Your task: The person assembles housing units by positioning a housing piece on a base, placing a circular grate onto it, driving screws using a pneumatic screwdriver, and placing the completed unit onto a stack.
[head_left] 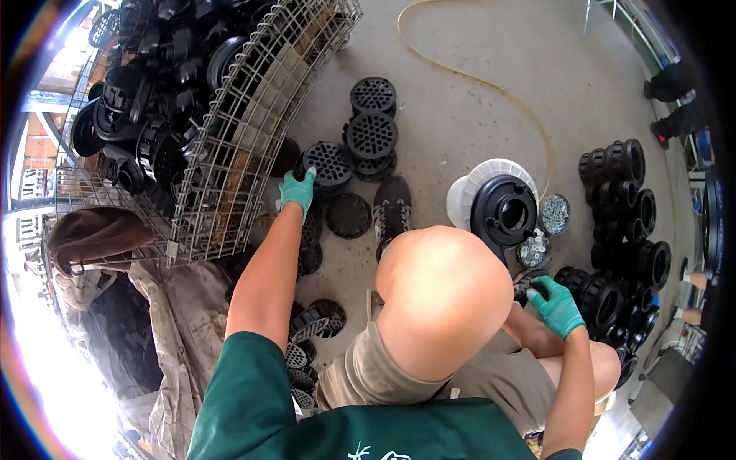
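Note:
My left hand (297, 190), in a green glove with dark fingertips, grips the near-left edge of a round black grate (329, 163) full of holes. That grate lies at the left of several similar stacked grates (371, 134). A plain dark disc (348, 215) rests on the floor just below it. My right hand (558, 308), gloved the same way, hovers by my right shoe with its fingers loosely bent and apart, and nothing shows in it. Ahead of it, a black ring-shaped part (504, 211) sits on a white round tub (460, 201).
A wire cage (253, 130) piled with black plastic parts (165, 100) stands at the left. Two containers of small metal pieces (554, 213) sit beside the tub. Black ribbed fittings (625, 222) are stacked at the right. A yellowish hose (491, 83) crosses the floor. Other people's legs (675, 100) show far right.

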A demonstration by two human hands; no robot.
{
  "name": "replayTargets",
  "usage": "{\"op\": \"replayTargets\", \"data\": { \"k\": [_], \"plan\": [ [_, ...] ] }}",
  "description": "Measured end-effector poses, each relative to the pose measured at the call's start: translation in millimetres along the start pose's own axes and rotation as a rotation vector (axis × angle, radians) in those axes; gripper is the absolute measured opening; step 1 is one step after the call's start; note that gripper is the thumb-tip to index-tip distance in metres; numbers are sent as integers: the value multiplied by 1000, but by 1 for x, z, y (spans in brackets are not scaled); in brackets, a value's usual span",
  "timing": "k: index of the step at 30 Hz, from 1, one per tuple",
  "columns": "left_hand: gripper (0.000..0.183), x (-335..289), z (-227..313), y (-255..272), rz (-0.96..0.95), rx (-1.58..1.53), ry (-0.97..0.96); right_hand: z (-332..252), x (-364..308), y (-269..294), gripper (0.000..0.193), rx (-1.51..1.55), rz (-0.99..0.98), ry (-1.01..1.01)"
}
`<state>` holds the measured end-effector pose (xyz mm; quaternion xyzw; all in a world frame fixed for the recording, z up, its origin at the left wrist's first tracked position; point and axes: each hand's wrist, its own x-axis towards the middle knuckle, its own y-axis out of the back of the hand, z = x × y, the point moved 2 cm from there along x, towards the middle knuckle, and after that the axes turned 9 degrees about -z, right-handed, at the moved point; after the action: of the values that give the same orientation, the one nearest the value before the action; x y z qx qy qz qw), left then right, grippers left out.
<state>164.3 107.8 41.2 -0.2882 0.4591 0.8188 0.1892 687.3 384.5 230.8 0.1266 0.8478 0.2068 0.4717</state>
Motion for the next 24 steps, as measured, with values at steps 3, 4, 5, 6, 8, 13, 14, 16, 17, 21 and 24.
{"op": "replayTargets", "data": {
  "k": [3,4,5,6,8,13,14,16,17,21,24],
  "plan": [
    [68,-44,10,-2,259,152,-224,7,0,2,34,-11,-24,-21],
    [47,-61,4,-9,337,244,-452,12,0,3,34,-31,-13,-1],
    [33,-70,-9,-20,244,171,-608,13,0,3,34,-35,-14,3],
    [29,-76,-24,-35,142,309,-781,13,2,2,34,-47,-13,9],
    [37,-78,-71,-74,-178,669,-861,7,6,1,34,-60,-15,23],
    [35,-89,-90,-116,-169,945,-615,0,4,-2,34,-64,-25,20],
    [35,-84,-81,-119,-223,1019,-519,1,3,-1,34,-62,-13,16],
    [34,-87,-67,-117,-255,1030,-524,0,-2,-1,33,24,-20,20],
    [33,-90,-60,-117,-294,1045,-520,-2,-8,1,33,32,-5,15],
    [31,-82,-70,-81,-187,824,-686,-9,-12,7,35,12,-1,6],
    [26,-99,-54,-29,-471,-373,-149,-4,-21,9,40,-57,71,84]
  ]
}}
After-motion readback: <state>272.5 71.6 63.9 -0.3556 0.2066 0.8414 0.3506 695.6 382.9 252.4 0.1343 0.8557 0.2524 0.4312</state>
